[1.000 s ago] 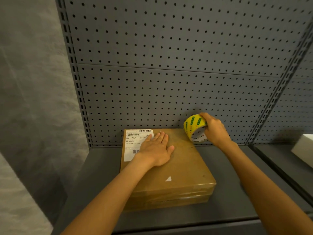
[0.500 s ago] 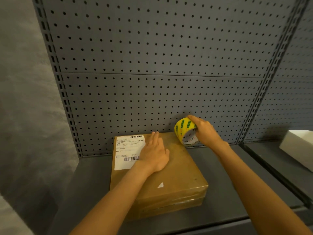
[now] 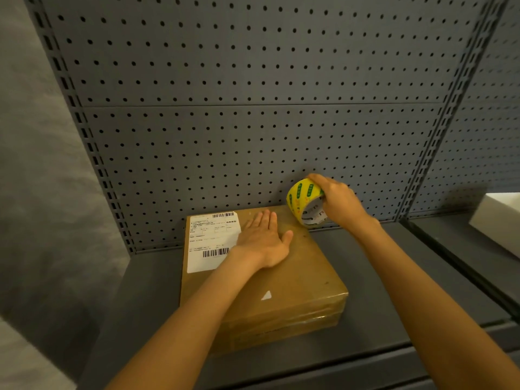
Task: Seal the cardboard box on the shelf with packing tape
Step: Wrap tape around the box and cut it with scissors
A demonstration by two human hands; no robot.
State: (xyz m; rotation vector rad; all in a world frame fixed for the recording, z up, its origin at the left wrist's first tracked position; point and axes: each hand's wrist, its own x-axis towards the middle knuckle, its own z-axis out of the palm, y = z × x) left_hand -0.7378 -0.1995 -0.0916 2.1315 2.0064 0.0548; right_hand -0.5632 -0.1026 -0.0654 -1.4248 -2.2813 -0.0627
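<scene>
Pressing down flat, fingers together, with the left hand [image 3: 264, 240] on the cardboard box [image 3: 295, 277] lying on the shelf [image 3: 380, 277], right hand [image 3: 336, 202] still gripping the tape roll [image 3: 305, 202] at its far corner, barely shifted since a second ago, suggesting taping just starting.

Behind the work we note a grey pegboard back panel [image 3: 253, 108], its holes in even rows, with a seam running across at mid-height. Slotted uprights [image 3: 84, 136] frame it at 9 and 3 o'clock. At 3 o'clock, on the neighbouring bay, a white box [image 3: 498, 220] sits partly out of frame. A mottled grey wall [image 3: 33, 164] fills 9 o'clock.
</scene>
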